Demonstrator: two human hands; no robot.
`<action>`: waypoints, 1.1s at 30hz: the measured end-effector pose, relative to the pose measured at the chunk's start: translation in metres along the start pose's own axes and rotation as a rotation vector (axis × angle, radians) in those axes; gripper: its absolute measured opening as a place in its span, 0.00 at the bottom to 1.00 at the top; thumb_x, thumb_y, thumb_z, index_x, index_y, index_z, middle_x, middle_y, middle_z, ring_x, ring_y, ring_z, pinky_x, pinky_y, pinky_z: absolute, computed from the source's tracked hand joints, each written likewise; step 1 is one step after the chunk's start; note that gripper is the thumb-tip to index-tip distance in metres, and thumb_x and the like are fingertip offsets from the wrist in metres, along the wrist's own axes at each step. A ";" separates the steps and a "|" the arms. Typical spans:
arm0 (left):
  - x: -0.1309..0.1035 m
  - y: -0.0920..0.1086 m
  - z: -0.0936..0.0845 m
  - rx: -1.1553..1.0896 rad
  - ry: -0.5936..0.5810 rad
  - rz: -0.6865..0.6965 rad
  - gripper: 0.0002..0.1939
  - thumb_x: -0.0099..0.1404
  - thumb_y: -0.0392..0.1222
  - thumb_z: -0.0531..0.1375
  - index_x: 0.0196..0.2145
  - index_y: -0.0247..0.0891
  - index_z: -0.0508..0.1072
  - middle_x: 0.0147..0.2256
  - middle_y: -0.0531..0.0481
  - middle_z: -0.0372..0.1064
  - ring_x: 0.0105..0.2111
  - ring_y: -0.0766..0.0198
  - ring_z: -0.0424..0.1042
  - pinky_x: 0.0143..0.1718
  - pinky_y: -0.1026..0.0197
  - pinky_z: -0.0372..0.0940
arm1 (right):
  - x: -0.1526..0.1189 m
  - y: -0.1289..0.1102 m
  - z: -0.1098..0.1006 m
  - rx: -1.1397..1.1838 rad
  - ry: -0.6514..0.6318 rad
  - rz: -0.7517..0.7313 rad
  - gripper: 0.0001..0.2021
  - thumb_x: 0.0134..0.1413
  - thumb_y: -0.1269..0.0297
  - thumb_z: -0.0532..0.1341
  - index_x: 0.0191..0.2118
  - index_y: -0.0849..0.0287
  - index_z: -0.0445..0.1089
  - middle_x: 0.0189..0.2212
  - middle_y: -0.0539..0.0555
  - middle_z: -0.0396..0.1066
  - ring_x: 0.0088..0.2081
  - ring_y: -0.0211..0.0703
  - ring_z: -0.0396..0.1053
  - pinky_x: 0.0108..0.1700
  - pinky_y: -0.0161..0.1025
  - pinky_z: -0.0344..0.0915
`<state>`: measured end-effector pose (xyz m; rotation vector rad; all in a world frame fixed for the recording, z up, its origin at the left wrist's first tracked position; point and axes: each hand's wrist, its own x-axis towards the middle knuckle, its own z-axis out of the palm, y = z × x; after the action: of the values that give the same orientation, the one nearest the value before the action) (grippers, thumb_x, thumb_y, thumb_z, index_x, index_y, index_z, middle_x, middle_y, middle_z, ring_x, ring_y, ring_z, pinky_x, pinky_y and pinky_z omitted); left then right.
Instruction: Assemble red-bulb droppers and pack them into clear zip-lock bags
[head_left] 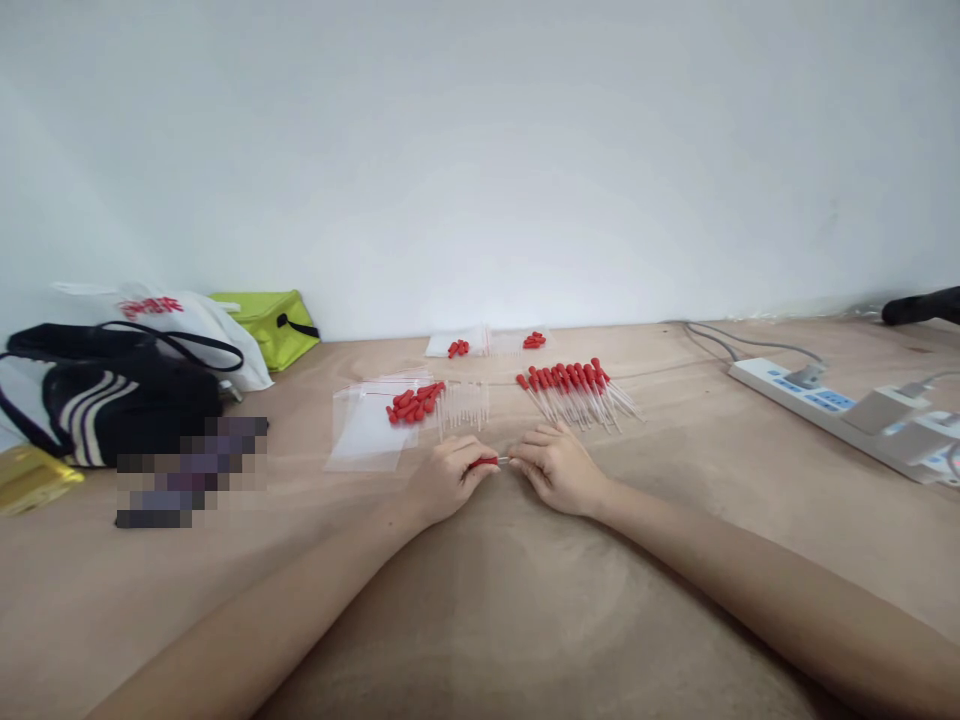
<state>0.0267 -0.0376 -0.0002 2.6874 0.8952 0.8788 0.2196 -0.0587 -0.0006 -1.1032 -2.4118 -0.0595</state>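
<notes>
Between the fingers of my left hand (451,476) is a red rubber bulb (484,462), lying sideways just above the table. My right hand (556,470) pinches a thin clear glass tube (504,460), whose end meets the bulb's opening; how deep it sits I cannot tell. Beyond my left hand, loose red bulbs (414,403) lie on clear zip bags (367,430), beside a row of bare glass tubes (463,405). Past my right hand lies a pile of droppers (574,390), red bulbs on clear tubes, tips toward me.
Further back are more zip bags (442,344) with small red bulbs (534,340). At left stand a black striped bag (142,400), a white plastic bag (247,360) and a lime-green box bag (270,325). A power strip (795,395) with plugs and cables lies at right.
</notes>
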 end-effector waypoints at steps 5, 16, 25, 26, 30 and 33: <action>0.001 -0.008 -0.002 0.000 0.058 -0.073 0.14 0.61 0.41 0.54 0.46 0.38 0.64 0.38 0.47 0.65 0.37 0.62 0.66 0.39 0.59 0.62 | 0.007 0.006 -0.006 -0.153 0.017 0.014 0.10 0.52 0.68 0.52 0.28 0.59 0.70 0.29 0.56 0.68 0.35 0.44 0.60 0.35 0.41 0.45; 0.003 -0.001 -0.003 0.024 -0.089 -0.126 0.07 0.61 0.39 0.53 0.36 0.37 0.68 0.35 0.47 0.64 0.36 0.62 0.66 0.39 0.58 0.62 | 0.039 0.076 0.009 -0.179 0.289 0.885 0.09 0.50 0.64 0.51 0.34 0.59 0.66 0.27 0.56 0.71 0.33 0.48 0.66 0.40 0.45 0.47; 0.004 -0.003 -0.003 0.030 -0.094 -0.125 0.07 0.60 0.39 0.53 0.36 0.37 0.68 0.35 0.47 0.65 0.35 0.62 0.66 0.38 0.58 0.62 | 0.052 0.076 0.012 -0.218 0.246 0.851 0.10 0.49 0.63 0.51 0.31 0.60 0.67 0.32 0.57 0.71 0.37 0.49 0.65 0.42 0.46 0.46; 0.003 -0.003 -0.003 0.028 -0.090 -0.122 0.07 0.60 0.39 0.53 0.36 0.38 0.68 0.35 0.47 0.65 0.36 0.62 0.66 0.38 0.58 0.62 | 0.052 0.071 0.013 -0.215 0.253 0.803 0.10 0.49 0.63 0.51 0.31 0.60 0.67 0.33 0.57 0.71 0.38 0.49 0.65 0.43 0.46 0.46; 0.003 -0.003 0.000 0.086 -0.062 -0.128 0.06 0.59 0.39 0.54 0.34 0.38 0.69 0.34 0.48 0.66 0.36 0.60 0.65 0.39 0.57 0.60 | 0.063 0.043 0.023 -0.108 0.183 0.612 0.09 0.49 0.64 0.51 0.32 0.58 0.67 0.32 0.55 0.71 0.38 0.46 0.65 0.41 0.43 0.48; 0.002 -0.005 0.000 0.236 0.023 -0.193 0.05 0.58 0.40 0.56 0.32 0.39 0.70 0.33 0.48 0.67 0.36 0.58 0.64 0.38 0.55 0.58 | 0.077 0.024 0.038 -0.002 0.138 0.618 0.10 0.49 0.64 0.51 0.34 0.59 0.67 0.33 0.55 0.71 0.38 0.46 0.66 0.40 0.41 0.52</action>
<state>0.0261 -0.0325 -0.0010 2.7243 1.3138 0.8089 0.1788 0.0206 -0.0033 -1.7293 -1.8595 0.0656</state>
